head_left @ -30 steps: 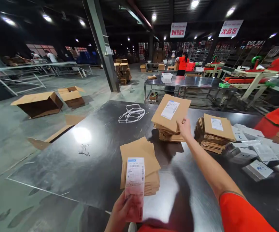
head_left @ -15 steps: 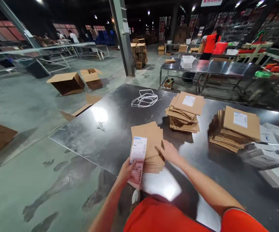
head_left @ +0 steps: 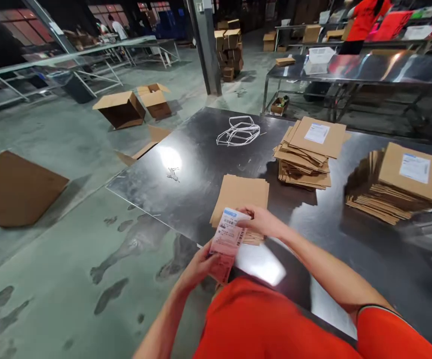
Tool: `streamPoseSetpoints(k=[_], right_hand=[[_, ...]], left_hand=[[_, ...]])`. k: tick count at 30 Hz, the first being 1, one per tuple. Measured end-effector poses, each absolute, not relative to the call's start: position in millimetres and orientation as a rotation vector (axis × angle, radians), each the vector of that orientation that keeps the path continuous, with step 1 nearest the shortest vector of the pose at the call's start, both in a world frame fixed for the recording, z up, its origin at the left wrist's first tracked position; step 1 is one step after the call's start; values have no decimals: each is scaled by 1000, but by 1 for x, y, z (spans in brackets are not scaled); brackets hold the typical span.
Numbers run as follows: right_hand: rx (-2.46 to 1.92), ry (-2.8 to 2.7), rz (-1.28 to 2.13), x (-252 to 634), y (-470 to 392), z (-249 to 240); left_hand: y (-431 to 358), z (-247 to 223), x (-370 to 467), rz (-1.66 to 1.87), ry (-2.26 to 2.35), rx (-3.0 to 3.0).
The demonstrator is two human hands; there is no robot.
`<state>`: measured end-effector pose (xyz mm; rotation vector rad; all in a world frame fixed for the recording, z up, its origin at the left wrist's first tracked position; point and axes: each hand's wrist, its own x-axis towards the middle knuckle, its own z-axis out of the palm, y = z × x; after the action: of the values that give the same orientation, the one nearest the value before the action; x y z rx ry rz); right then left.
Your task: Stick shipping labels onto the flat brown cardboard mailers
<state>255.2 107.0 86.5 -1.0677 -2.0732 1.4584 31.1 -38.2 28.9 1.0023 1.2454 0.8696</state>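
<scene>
A strip of printed shipping labels (head_left: 228, 239) is pinched in my left hand (head_left: 200, 264), thumb on top, near the table's front edge. My right hand (head_left: 258, 221) is closed on the upper right edge of the same strip. Just beyond and partly under the strip lies a small stack of flat cardboard mailers (head_left: 241, 193), with no label visible on its top one. Its near part is covered by the labels and my right hand.
Two taller stacks, a middle mailer stack (head_left: 308, 149) and a right mailer stack (head_left: 399, 182), carry labels on top. White straps (head_left: 239, 131) lie coiled at the back of the metal table (head_left: 141, 192). Open cartons (head_left: 120, 109) stand on the floor; a person in orange (head_left: 363, 22) is far off.
My right hand has left the mailer stack's right edge and gripped the label strip's top. The strip has tilted and come nearer me. The camera view has shifted left and downward.
</scene>
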Motion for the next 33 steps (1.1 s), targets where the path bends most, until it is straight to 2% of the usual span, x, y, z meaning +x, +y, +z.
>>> streamPoseSetpoints(k=[3, 8, 14, 18, 22, 25, 33], right_hand=[[-1074, -2098, 1554, 244, 92, 86], [-1069, -2189, 1534, 243, 63, 83], [-1103, -2410, 1121, 257, 51, 83], [-1138, -2437, 1063, 263, 88, 83], [-1278, -2280, 831, 263, 164, 78], [-1348, -2388, 698, 255, 208, 68], [-1443, -2725, 412, 233, 217, 45]], left_hand=[[-44, 39, 29, 915, 1166, 1072], [-23, 53, 53, 1162, 1350, 973], [-7, 33, 91, 1212, 1483, 811], [-3, 11, 89, 1197, 1535, 794], [-3, -12, 79, 1102, 1370, 626], [-7, -30, 75, 1009, 1264, 523], [-22, -46, 63, 909, 1262, 450]])
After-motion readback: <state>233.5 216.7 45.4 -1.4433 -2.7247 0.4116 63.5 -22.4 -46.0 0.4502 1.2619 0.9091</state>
